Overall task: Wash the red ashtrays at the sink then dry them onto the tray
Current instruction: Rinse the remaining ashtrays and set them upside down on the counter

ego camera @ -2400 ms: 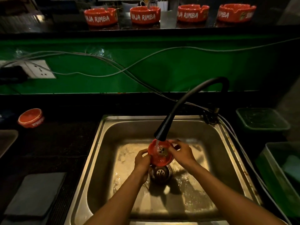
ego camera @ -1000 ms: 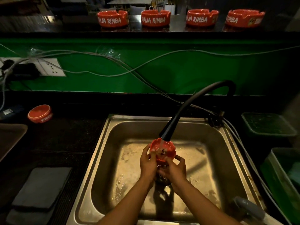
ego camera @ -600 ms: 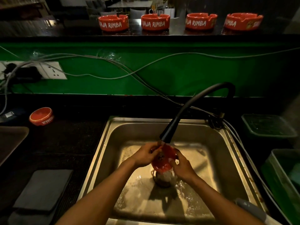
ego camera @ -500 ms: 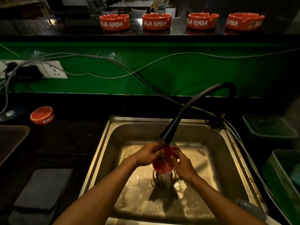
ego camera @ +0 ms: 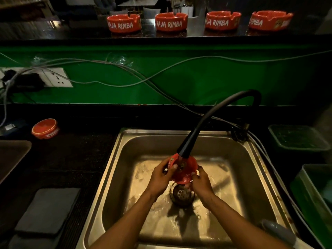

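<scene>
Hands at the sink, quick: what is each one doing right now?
Left hand: grips the left rim of the red ashtray under the faucet.
Right hand: holds the same ashtray's lower right edge.

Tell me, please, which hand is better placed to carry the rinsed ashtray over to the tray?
Probably the left hand. It already grips the ashtray on the side towards the tray, which lies left of the sink. The right hand would have to cross the body.

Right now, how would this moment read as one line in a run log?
stage: rinsing | item: round red ashtray under black tap spout | left hand: holds it | right hand: holds it | place: steel sink
</scene>
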